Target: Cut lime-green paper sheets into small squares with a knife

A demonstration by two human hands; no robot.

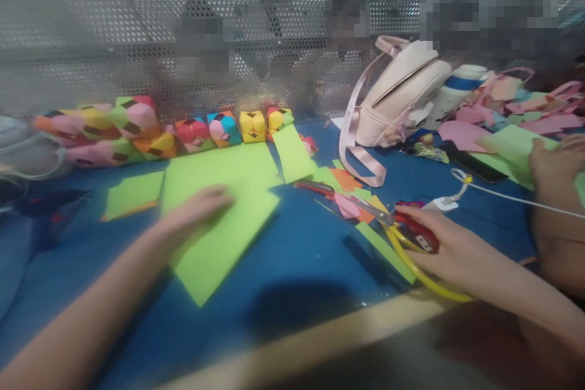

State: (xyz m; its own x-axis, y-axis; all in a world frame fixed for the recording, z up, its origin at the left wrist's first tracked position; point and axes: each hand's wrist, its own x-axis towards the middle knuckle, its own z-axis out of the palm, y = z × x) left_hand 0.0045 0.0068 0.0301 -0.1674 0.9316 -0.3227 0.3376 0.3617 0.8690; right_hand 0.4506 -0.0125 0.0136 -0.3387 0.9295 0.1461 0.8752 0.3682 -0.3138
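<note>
My left hand (194, 213) lies flat, fingers stretched out, on a light green paper sheet (223, 237) on the blue table (297, 256). My right hand (439, 244) rests over a pair of scissors with yellow and red handles (411, 237), fingers curled around the handles; the blades point left toward scraps of pink and orange paper (351, 204). A narrow green strip (384, 250) lies just under the scissors. The picture is blurred by motion.
A row of multicoloured folded paper cubes (150, 131) lines the perforated metal wall. More green sheets (132, 195) lie at left. A pink backpack (402, 97) stands at back right, near a white cable (512, 195). Another person's hand (555, 161) rests at far right.
</note>
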